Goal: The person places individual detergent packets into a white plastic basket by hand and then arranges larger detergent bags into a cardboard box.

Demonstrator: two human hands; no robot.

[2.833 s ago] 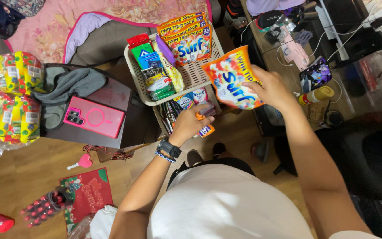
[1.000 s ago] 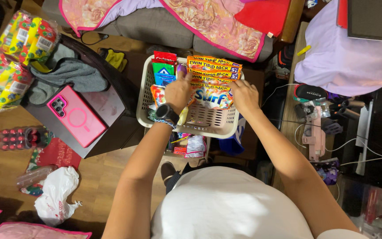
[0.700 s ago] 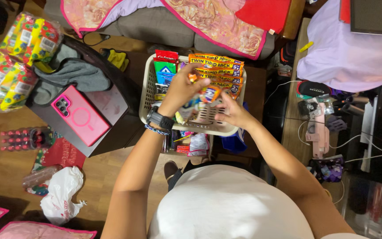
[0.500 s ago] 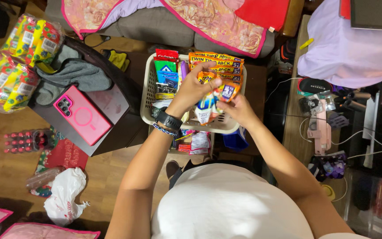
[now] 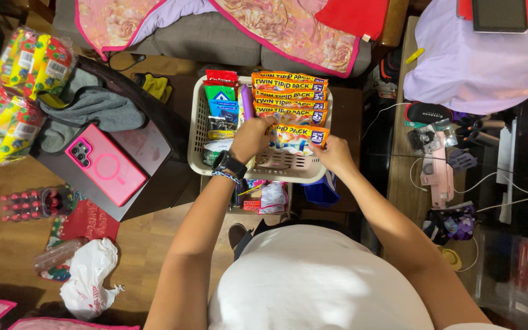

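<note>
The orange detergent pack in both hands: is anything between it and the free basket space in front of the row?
Nothing visible. The left hand and right hand hold the orange detergent pack directly over the bare part of the basket, just before the row of packs.

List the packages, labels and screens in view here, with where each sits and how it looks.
Orange detergent packs: stacked upright in the cream basket; both hands, left hand and right hand, hold the front one.
Red, green and blue boxes: basket's left side.
Yellow-green wrapped bundles: far left, in clear plastic.
Pink-cased phone: camera side up on a dark case.
Tablet: top right, dark screen.
</note>
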